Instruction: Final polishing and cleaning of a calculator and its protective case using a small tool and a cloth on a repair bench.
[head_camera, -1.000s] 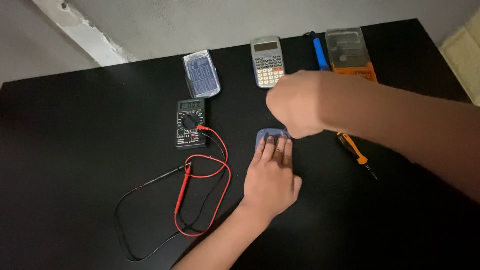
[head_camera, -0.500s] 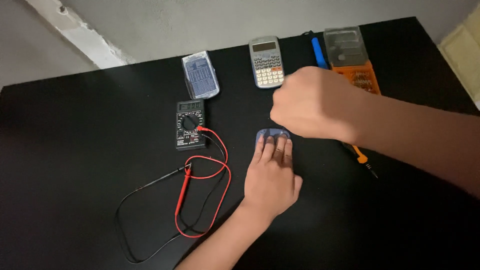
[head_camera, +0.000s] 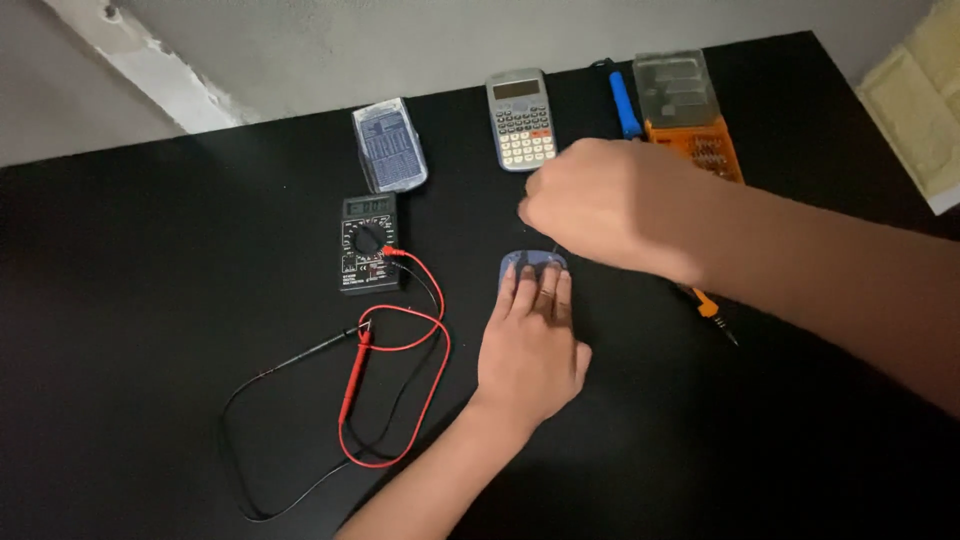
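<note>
1. Small blue device (head_camera: 530, 264) lies under the left hand (head_camera: 530, 350), whose flat, spread fingers press it down.
2. Right hand (head_camera: 600, 205) hovers just above it, curled closed; can't tell what it grips.
3. Multimeter (head_camera: 369, 243) sits off to the left hand's left.

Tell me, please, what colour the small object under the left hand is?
Blue; the small object shows best in the head view.

head cam | above, looking down, facing wall | near black table (head_camera: 150, 300)
</note>
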